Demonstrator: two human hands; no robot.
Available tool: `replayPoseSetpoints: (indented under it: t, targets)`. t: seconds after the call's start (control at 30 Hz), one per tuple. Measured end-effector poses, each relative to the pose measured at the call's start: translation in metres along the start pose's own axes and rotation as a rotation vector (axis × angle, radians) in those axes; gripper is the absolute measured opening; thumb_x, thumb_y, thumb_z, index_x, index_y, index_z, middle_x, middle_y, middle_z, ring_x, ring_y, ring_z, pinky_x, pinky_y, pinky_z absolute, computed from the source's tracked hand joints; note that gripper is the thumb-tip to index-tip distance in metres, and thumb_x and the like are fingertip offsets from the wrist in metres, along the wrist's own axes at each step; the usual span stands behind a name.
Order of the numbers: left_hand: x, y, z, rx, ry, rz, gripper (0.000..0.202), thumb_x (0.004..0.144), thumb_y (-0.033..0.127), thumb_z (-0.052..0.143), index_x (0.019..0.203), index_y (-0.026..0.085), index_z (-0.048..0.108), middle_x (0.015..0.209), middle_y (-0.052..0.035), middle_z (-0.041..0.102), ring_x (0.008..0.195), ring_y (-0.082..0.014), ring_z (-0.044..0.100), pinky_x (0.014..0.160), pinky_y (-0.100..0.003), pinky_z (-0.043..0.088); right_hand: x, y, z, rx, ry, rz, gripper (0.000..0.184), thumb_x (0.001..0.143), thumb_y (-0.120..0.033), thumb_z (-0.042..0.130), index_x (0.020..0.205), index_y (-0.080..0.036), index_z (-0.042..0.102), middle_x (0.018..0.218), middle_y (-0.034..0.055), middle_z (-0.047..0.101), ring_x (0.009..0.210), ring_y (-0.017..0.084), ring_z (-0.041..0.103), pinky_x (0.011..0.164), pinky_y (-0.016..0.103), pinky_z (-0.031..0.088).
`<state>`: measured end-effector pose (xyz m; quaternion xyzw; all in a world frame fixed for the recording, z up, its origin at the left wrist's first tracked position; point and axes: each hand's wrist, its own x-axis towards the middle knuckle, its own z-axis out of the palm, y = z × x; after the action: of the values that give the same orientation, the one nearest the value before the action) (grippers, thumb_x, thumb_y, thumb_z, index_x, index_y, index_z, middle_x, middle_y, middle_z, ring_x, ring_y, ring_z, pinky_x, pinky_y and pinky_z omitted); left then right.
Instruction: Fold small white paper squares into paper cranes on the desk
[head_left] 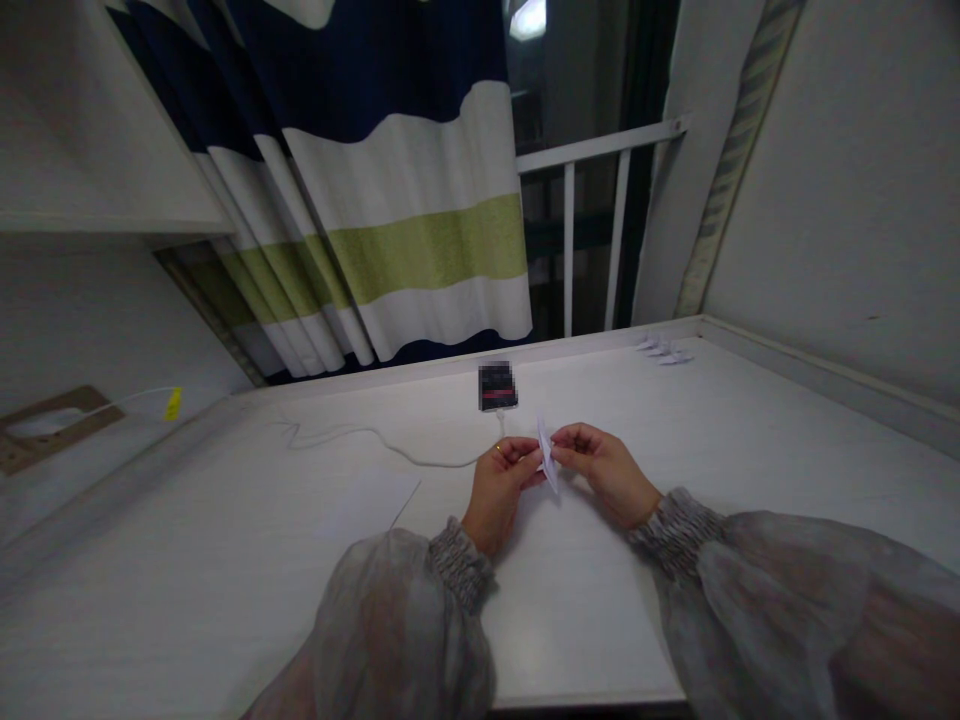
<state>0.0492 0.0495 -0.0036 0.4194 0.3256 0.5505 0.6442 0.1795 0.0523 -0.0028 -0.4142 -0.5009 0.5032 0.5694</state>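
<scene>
A small folded piece of white paper stands between my two hands above the white table. My left hand pinches its left side with fingers closed; a ring shows on one finger. My right hand pinches the right side, fingers curled. Both wrists wear sheer grey sleeves with gathered cuffs.
A flat white sheet lies left of my hands. A dark phone with a white cable sits beyond them. Several small folded paper shapes lie at the far right by the wall. A striped curtain hangs behind.
</scene>
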Motion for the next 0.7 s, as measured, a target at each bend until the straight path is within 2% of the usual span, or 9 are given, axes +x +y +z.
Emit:
replayPoseSetpoints:
  t: [0.27, 0.53, 0.7]
  targets:
    - [-0.0003, -0.0011, -0.0010, -0.013, -0.008, -0.004, 0.023, 0.055, 0.019, 0.070, 0.074, 0.014, 0.058, 0.072, -0.0009, 0.062, 0.064, -0.0095, 0.056, 0.065, -0.024, 0.046, -0.0016, -0.0035, 0.0012, 0.045, 0.017, 0.053, 0.026, 0.048, -0.029, 0.071, 0.060, -0.016, 0.052, 0.058, -0.0047, 0.051, 0.053, 0.008, 0.044, 0.055, 0.024, 0.036]
    - [-0.0001, -0.0013, -0.0010, 0.005, -0.002, -0.005, 0.025, 0.056, 0.019, 0.069, 0.077, 0.013, 0.057, 0.071, -0.0006, 0.061, 0.062, -0.0085, 0.055, 0.063, -0.022, 0.045, -0.0018, -0.0024, 0.0028, 0.051, 0.015, 0.091, 0.030, 0.046, -0.033, 0.072, 0.058, -0.015, 0.051, 0.053, -0.0053, 0.050, 0.050, 0.006, 0.041, 0.051, 0.023, 0.032]
    - [-0.0011, 0.0015, 0.0012, 0.003, -0.001, 0.000, 0.033, 0.056, 0.019, 0.069, 0.082, 0.016, 0.049, 0.072, -0.0004, 0.062, 0.063, -0.0104, 0.057, 0.060, -0.023, 0.046, -0.0018, -0.0039, 0.0035, 0.043, 0.023, 0.083, 0.032, 0.045, -0.034, 0.073, 0.057, -0.015, 0.050, 0.051, -0.0056, 0.049, 0.049, 0.006, 0.040, 0.050, 0.023, 0.030]
